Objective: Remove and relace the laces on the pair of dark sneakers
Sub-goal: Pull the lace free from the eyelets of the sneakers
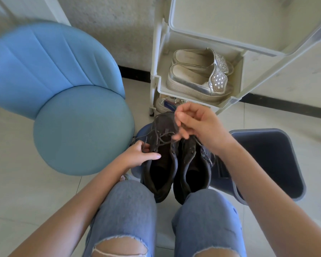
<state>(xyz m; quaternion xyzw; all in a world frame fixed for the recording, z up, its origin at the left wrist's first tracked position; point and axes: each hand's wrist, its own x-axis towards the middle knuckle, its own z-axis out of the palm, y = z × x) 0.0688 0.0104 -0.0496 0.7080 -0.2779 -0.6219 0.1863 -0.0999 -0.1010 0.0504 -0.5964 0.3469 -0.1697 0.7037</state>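
My left hand (140,154) grips the side of the left sneaker (160,169), my right hand (195,125) just above it pinches its lace (164,135), so I think I'm unlacing; next, pull 1 loop free.

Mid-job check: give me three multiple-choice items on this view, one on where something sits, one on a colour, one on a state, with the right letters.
1. Where are the silver shoes?
A. on a shelf of the white rack
B. on a table
C. on the floor

2. What colour is the round-seated chair?
A. red
B. light blue
C. black

3. What is the right hand doing?
A. lying flat on the floor
B. raised, pinching a lace of the left sneaker
C. hanging empty

Answers:
1 A: the pair lies side by side on the rack's open shelf.
2 B: both its seat and its back are light blue.
3 B: its fingers are curled and close on the dark lace above the shoe.
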